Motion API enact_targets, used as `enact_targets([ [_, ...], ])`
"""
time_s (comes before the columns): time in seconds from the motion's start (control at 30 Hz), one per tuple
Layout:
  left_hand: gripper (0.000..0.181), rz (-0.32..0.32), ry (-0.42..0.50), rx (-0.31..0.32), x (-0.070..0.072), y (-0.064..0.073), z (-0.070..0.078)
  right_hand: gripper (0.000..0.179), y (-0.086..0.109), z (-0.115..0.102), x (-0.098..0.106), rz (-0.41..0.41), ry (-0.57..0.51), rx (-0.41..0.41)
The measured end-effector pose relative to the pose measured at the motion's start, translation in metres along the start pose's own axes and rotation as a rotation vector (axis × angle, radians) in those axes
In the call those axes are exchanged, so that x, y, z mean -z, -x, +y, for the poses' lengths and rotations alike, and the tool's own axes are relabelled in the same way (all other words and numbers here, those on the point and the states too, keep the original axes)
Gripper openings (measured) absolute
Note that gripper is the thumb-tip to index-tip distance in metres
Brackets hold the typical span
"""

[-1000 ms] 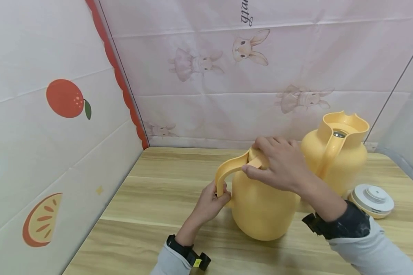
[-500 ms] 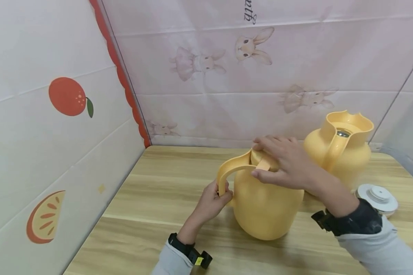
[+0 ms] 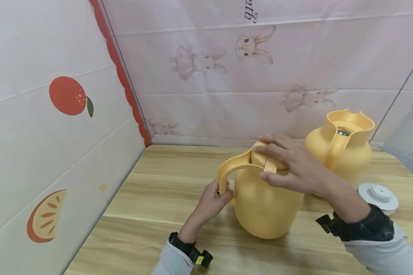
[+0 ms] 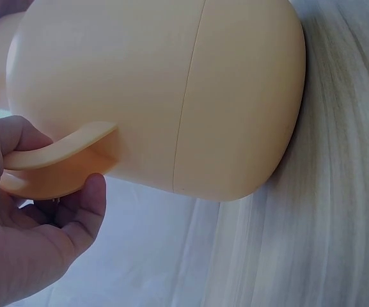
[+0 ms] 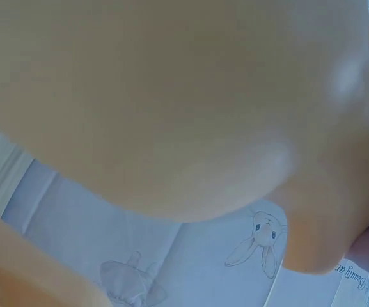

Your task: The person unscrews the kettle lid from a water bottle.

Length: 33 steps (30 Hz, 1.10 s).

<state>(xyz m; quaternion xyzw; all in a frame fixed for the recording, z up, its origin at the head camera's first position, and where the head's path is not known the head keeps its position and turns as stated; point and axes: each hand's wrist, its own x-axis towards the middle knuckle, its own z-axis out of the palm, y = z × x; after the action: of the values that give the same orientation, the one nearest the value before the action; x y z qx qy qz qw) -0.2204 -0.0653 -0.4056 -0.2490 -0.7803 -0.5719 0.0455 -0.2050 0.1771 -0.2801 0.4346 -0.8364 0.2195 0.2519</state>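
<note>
your left hand (image 3: 211, 200) grips the handle (image 3: 238, 161) of the near jug (image 3: 266, 208); your right hand (image 3: 294, 164), fingers curved, grips its lid (image 3: 259, 158). the near jug stands on the wood table (image 3: 151, 214), rabbit-print wall (image 3: 206, 114) behind.

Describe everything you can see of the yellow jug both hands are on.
The yellow jug stands upright on the wood-patterned table; it looks rounded, smooth and plastic, with a seam around its lower half. The left-hand grip is around its curved handle; the right-hand grip is on its lid, thumb by the lid's tab.
</note>
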Motion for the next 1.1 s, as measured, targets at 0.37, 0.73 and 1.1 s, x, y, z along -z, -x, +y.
enact_targets([
  [0.37, 0.009, 0.001, -0.009, -0.002, -0.002, 0.001, -0.002, 0.049, 0.012, -0.004, 0.003, 0.025, -0.020, 0.046],
  [0.73, 0.007, 0.001, -0.012, 0.005, 0.000, 0.005, 0.007, 0.044, 0.021, -0.005, 0.004, 0.119, -0.029, 0.112],
  [1.1, 0.007, 0.010, 0.010, 0.023, -0.002, 0.004, -0.001, 0.041, 0.034, -0.001, 0.015, 0.335, -0.020, 0.213],
])
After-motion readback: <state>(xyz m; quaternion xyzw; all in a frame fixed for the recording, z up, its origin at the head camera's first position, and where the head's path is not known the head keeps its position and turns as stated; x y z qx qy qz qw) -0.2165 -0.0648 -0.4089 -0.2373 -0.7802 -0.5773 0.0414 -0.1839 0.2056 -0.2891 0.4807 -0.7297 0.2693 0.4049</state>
